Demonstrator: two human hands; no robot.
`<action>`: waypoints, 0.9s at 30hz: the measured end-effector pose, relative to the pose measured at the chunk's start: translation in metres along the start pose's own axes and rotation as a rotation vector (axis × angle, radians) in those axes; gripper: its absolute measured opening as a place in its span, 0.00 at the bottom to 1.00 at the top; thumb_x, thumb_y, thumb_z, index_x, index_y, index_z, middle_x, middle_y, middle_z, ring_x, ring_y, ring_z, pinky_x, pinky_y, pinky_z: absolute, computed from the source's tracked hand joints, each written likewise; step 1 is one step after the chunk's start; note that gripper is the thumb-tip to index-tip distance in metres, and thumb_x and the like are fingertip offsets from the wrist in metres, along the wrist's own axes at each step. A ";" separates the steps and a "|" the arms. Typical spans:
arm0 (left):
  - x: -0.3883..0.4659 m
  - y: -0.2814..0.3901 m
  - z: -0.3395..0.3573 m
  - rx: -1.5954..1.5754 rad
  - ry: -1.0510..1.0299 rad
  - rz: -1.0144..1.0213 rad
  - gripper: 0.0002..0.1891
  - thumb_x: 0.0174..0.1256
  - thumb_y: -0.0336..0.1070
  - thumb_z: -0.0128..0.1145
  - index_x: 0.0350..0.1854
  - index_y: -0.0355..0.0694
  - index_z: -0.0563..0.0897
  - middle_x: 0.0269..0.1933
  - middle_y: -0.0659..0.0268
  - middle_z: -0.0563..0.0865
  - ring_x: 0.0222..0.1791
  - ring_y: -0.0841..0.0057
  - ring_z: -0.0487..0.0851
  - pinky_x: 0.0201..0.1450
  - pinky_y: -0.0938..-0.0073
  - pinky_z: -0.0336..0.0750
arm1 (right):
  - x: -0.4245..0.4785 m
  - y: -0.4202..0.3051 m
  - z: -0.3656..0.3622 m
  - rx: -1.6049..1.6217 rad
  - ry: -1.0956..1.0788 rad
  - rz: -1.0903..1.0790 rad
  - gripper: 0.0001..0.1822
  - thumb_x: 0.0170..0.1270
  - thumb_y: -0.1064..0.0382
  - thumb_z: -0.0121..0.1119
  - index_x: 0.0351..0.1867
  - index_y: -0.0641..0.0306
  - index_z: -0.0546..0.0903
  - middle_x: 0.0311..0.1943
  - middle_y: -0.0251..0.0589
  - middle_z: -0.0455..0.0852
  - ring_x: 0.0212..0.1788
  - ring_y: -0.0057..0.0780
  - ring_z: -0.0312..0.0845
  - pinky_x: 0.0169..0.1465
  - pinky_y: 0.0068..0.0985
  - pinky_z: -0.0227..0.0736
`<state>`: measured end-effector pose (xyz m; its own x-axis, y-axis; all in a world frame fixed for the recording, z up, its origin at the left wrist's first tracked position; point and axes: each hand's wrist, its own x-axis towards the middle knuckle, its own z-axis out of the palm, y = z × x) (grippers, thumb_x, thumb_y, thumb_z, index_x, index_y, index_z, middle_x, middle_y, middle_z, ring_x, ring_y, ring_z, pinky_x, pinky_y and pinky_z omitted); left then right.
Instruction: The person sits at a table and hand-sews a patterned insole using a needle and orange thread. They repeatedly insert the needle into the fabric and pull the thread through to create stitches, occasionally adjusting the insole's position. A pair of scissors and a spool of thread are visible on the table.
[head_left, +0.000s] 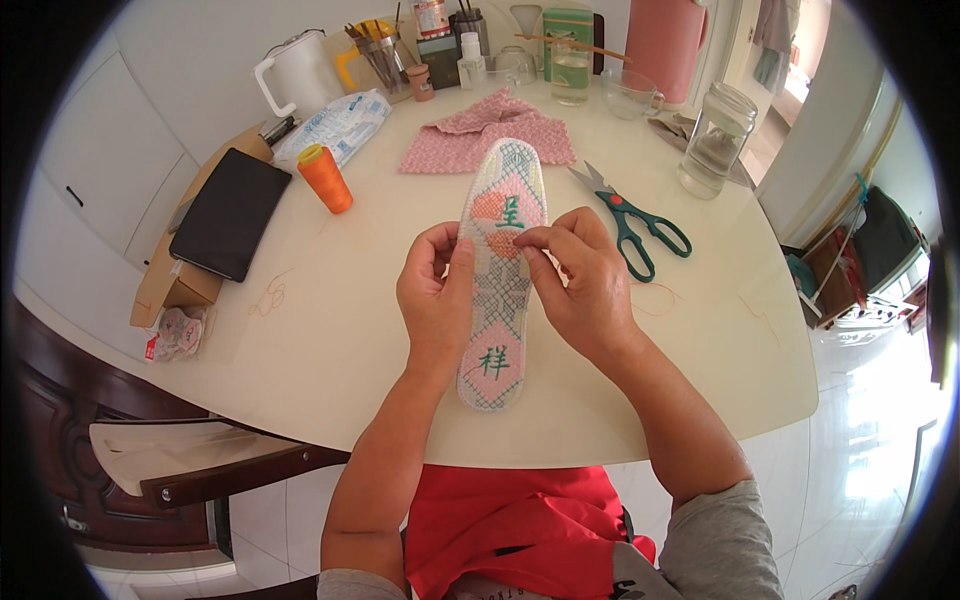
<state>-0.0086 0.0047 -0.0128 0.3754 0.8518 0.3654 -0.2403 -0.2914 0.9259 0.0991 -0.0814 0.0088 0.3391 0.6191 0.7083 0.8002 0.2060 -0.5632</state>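
An embroidered insole (499, 292) stands lengthwise before me above the table, its toe end pointing away. Green crosshatching, pink diamonds, orange stitched patches and green characters cover its face. My left hand (439, 289) grips its left edge, thumb on top and fingers behind. Over the lower orange patch, my right hand (581, 281) brings thumb and forefinger together at the surface. Whether a needle or thread sits in that pinch is too small to see. Green-handled scissors (634, 217) lie just beyond the right hand, blades slightly apart.
On the pale table (337, 390) are an orange thread cone (325, 180), a black tablet (230, 214) on a cardboard box (180, 292), and loose orange thread (268, 296). A pink cloth (487, 139) lies beyond the insole. The glass jar (716, 140) at right holds clear liquid.
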 end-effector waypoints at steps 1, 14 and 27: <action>0.000 0.000 0.000 -0.003 0.001 -0.001 0.10 0.61 0.30 0.49 0.42 0.32 0.73 0.37 0.66 0.78 0.35 0.86 0.74 0.38 0.86 0.69 | 0.000 0.000 0.000 -0.003 0.001 -0.003 0.06 0.46 0.74 0.56 0.28 0.67 0.79 0.26 0.41 0.72 0.26 0.34 0.71 0.28 0.26 0.68; 0.000 0.000 0.000 -0.011 -0.006 -0.003 0.09 0.61 0.30 0.48 0.42 0.32 0.73 0.37 0.66 0.77 0.35 0.86 0.74 0.39 0.85 0.70 | 0.000 0.000 0.000 -0.010 0.013 -0.020 0.06 0.45 0.75 0.56 0.28 0.67 0.79 0.26 0.41 0.72 0.26 0.34 0.71 0.28 0.26 0.68; -0.001 0.001 0.001 -0.018 -0.008 -0.006 0.08 0.60 0.30 0.49 0.40 0.33 0.73 0.36 0.68 0.77 0.35 0.86 0.73 0.38 0.85 0.71 | -0.001 0.002 0.001 -0.006 0.043 -0.039 0.06 0.45 0.74 0.56 0.28 0.67 0.79 0.25 0.41 0.72 0.26 0.34 0.71 0.28 0.26 0.68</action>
<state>-0.0080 0.0032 -0.0120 0.3840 0.8502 0.3602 -0.2542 -0.2777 0.9264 0.0998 -0.0806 0.0069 0.3287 0.5775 0.7473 0.8162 0.2244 -0.5324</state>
